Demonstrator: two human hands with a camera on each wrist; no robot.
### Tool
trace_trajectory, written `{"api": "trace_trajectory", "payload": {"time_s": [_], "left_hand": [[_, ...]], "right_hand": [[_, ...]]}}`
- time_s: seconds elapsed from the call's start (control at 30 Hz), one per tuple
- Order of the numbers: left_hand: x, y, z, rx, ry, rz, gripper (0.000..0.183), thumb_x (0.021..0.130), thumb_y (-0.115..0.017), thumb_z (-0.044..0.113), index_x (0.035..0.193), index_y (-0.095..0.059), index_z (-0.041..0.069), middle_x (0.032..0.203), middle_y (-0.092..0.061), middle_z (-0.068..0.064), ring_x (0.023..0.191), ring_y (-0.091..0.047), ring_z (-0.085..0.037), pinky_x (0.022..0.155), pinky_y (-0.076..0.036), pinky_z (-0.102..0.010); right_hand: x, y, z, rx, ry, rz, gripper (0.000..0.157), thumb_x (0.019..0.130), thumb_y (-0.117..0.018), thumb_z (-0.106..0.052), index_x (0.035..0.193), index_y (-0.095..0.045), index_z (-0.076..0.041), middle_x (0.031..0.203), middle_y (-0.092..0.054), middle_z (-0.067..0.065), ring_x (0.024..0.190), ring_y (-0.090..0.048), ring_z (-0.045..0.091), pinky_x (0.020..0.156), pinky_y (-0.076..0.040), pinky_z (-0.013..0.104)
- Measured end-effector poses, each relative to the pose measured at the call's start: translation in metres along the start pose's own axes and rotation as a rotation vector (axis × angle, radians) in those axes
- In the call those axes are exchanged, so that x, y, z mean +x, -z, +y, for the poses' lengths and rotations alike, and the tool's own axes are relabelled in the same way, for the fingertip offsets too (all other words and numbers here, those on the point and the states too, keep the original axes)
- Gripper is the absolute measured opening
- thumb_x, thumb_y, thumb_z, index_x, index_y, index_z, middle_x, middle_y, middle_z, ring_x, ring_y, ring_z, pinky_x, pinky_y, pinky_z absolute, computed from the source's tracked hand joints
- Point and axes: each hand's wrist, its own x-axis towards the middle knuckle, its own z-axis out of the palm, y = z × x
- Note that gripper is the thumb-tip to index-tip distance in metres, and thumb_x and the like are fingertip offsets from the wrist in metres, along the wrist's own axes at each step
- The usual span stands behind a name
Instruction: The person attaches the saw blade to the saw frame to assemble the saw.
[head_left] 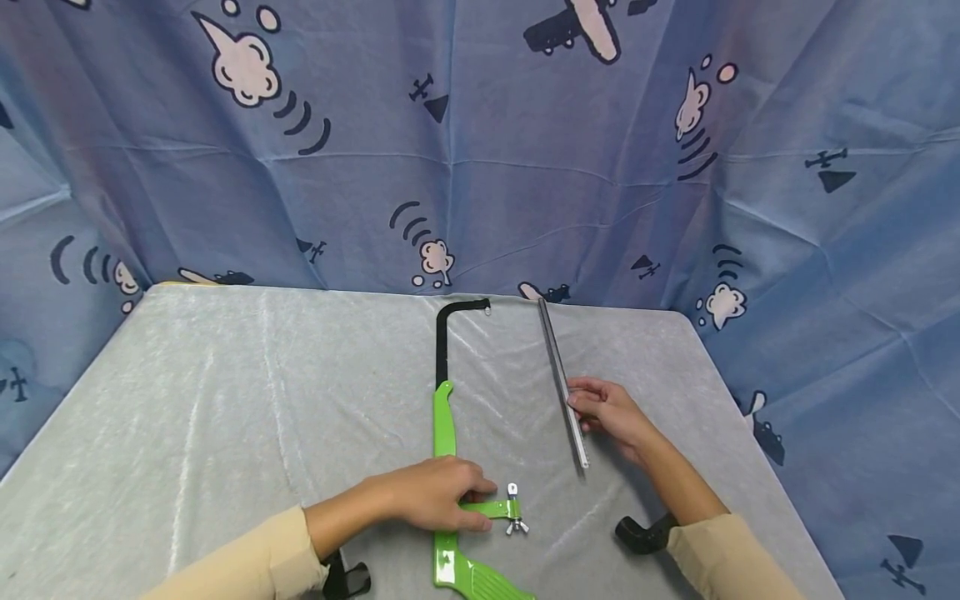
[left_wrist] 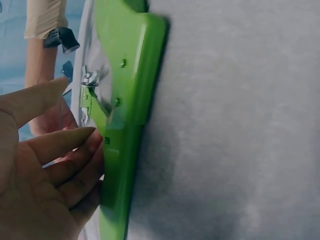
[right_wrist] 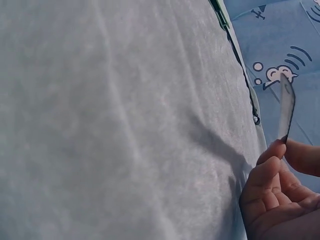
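A hacksaw frame (head_left: 445, 429) lies without a blade on the grey cloth, its body green and its far arm (head_left: 442, 337) black and bent at the top. My left hand (head_left: 435, 492) rests across the green body near the short bracket (head_left: 491, 508), which carries a wing nut (head_left: 517, 527). In the left wrist view the fingers (left_wrist: 75, 162) touch the side of the frame, thumb apart from them. To the right, my right hand (head_left: 609, 414) pinches a thin silver hacksaw blade (head_left: 557, 367) between thumb and fingers. The right wrist view shows one end of the blade (right_wrist: 286, 110) pointing up.
Wrinkled grey cloth (head_left: 225, 400) covers the table. Blue printed curtains (head_left: 360, 100) hang behind and at both sides, close to the table's edges. Black wrist mounts (head_left: 643, 533) sit at both forearms.
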Motion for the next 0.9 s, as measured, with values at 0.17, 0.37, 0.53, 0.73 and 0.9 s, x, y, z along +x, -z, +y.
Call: {"api": "trace_trajectory", "payload": {"time_s": [0.17,0.37,0.53,0.73,0.9], "left_hand": [[0.006,0.002,0.002,0.021,-0.017,-0.044,0.031,0.085,-0.076,0.026,0.111,-0.074,0.009,0.077,-0.054,0.015,0.071,-0.048,0.002,0.065,-0.04,-0.015],[0.009,0.003,0.005,-0.009,0.026,-0.066,0.025,0.083,-0.078,0.017,0.107,-0.075,0.01,0.075,-0.056,0.015,0.069,-0.05,0.003,0.066,-0.042,-0.015],[0.011,0.003,0.005,-0.037,0.026,-0.058,0.02,0.083,-0.076,0.009,0.103,-0.074,0.011,0.075,-0.057,0.014,0.07,-0.051,0.004,0.068,-0.043,-0.013],[0.015,0.002,0.006,-0.033,0.028,-0.041,0.015,0.081,-0.076,0.006,0.095,-0.071,0.01,0.073,-0.055,0.013,0.069,-0.05,0.003,0.068,-0.043,-0.014],[0.018,0.0,0.005,-0.023,0.055,-0.031,0.014,0.079,-0.078,0.005,0.087,-0.068,0.012,0.071,-0.053,0.013,0.067,-0.049,0.002,0.066,-0.043,-0.014]], "right_hand": [[-0.002,-0.001,-0.002,0.04,0.011,-0.009,0.051,0.098,-0.058,-0.006,0.141,-0.038,0.012,0.09,-0.063,-0.006,0.07,-0.054,0.005,0.061,-0.048,0.021],[-0.004,-0.004,-0.003,0.046,0.02,-0.024,0.049,0.098,-0.059,-0.008,0.14,-0.041,0.011,0.092,-0.064,-0.008,0.074,-0.056,0.004,0.065,-0.05,0.022],[-0.006,-0.009,-0.005,0.058,0.016,-0.042,0.048,0.098,-0.058,-0.008,0.139,-0.041,0.011,0.09,-0.063,-0.009,0.074,-0.055,0.004,0.067,-0.049,0.023],[-0.005,-0.014,-0.006,0.059,0.022,-0.06,0.048,0.098,-0.058,-0.008,0.139,-0.041,0.011,0.089,-0.063,-0.009,0.075,-0.055,0.004,0.069,-0.049,0.023],[-0.006,-0.016,-0.006,0.072,0.027,-0.081,0.049,0.099,-0.057,-0.008,0.14,-0.04,0.012,0.09,-0.063,-0.009,0.076,-0.055,0.004,0.069,-0.049,0.023]]}}
